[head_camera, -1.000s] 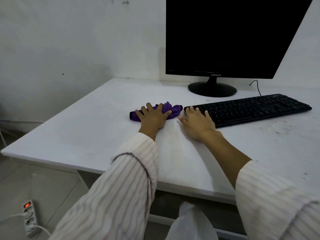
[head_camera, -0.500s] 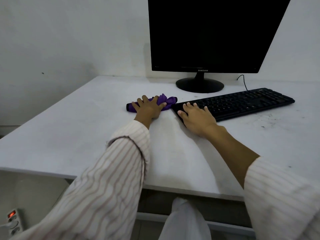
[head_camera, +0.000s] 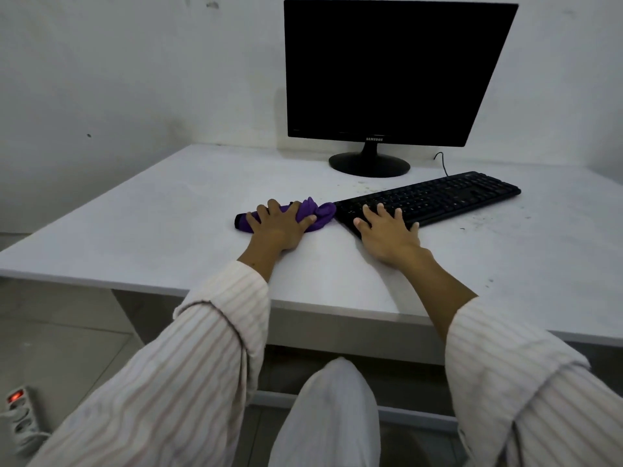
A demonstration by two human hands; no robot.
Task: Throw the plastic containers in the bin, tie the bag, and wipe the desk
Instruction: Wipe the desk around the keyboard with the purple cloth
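Note:
A crumpled purple cloth lies on the white desk just left of the keyboard. My left hand presses flat on the cloth with its fingers spread. My right hand rests beside it, palm on the desk and straight fingers lying over the near left corner of the black keyboard. No plastic containers, bin or bag show in this view.
A black monitor on a round stand is at the back of the desk against the white wall. Dark specks dot the desk right of the keyboard. A power strip with a lit red switch lies on the floor at lower left.
My right hand has slid forward onto the keyboard's left corner. My left hand stays pressed on the purple cloth, which has moved little on the desk. The camera view has shifted.

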